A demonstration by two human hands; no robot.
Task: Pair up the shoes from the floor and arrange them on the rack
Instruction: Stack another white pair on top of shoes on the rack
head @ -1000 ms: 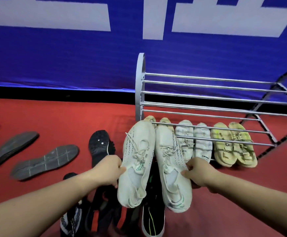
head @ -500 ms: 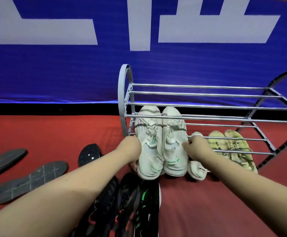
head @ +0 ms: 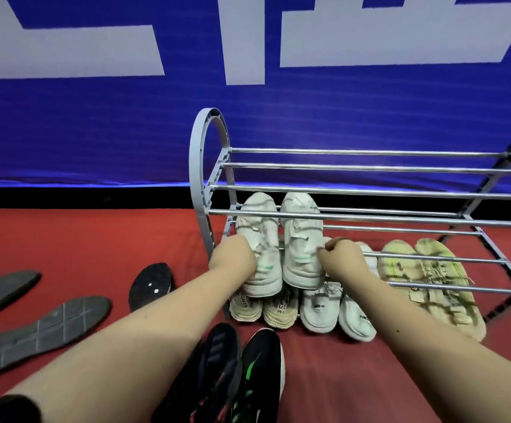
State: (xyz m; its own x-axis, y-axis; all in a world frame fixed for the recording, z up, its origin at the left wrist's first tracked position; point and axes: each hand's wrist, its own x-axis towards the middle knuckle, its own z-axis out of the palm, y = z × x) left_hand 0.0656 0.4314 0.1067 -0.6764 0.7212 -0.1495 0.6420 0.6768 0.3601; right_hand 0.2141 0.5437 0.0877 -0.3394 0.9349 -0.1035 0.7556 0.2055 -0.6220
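A grey rack (head: 208, 166) with chrome bars stands against the blue wall. Two white sneakers with green marks lie side by side on its middle shelf at the left end. My left hand (head: 232, 257) grips the left white sneaker (head: 258, 233) at its side. My right hand (head: 344, 259) is curled against the right white sneaker (head: 301, 236) at its outer side. On the bottom shelf beneath sit a beige pair (head: 263, 308), a white pair (head: 336, 312) and a yellowish pair (head: 425, 276), heels toward me.
On the red floor near me lie dark shoes, one with blue stripes (head: 214, 358) and one black with green marks (head: 260, 364). A black shoe (head: 150, 285) lies left of the rack. Two dark upturned shoes (head: 40, 331) lie further left. The rack's top shelf holds nothing.
Both hands carried the white pair from above the floor up onto the rack's middle shelf, pushing it deeper between the bars. The view moved closer to the rack.
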